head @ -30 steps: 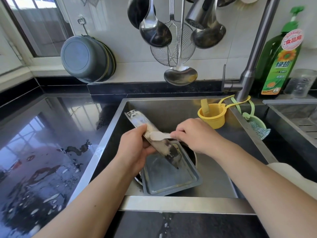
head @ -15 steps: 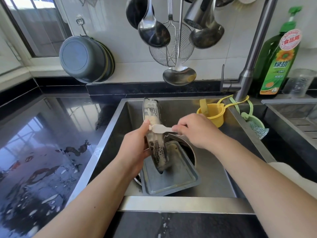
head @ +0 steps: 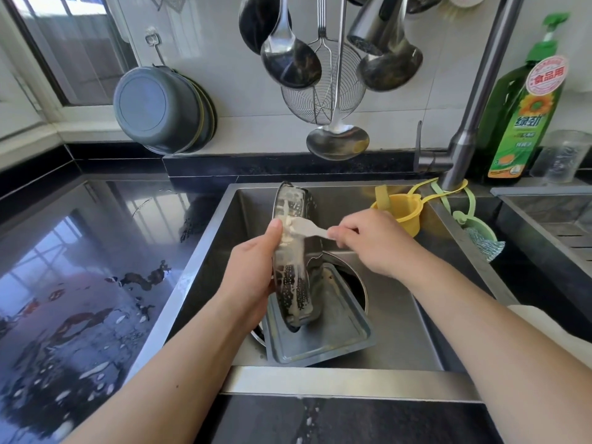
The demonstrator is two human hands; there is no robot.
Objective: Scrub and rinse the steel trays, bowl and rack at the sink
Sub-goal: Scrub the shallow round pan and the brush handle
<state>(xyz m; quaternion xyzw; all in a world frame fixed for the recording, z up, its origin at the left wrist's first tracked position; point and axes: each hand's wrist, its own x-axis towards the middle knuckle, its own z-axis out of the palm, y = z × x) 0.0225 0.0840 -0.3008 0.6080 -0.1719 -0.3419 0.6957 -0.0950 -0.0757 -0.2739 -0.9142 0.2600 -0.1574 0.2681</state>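
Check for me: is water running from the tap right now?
No: the tap shows no stream, while the left hand holds a tray upright over the sink and the right hand scrapes it with a white scraper.

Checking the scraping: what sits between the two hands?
In the head view, the white scraper bridges them, from right hand to the tilted tray gripped by left hand.

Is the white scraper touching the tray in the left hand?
Touching. The head view shows the scraper blade pressed on the smeared face of the tray, gripped upright by the left hand.
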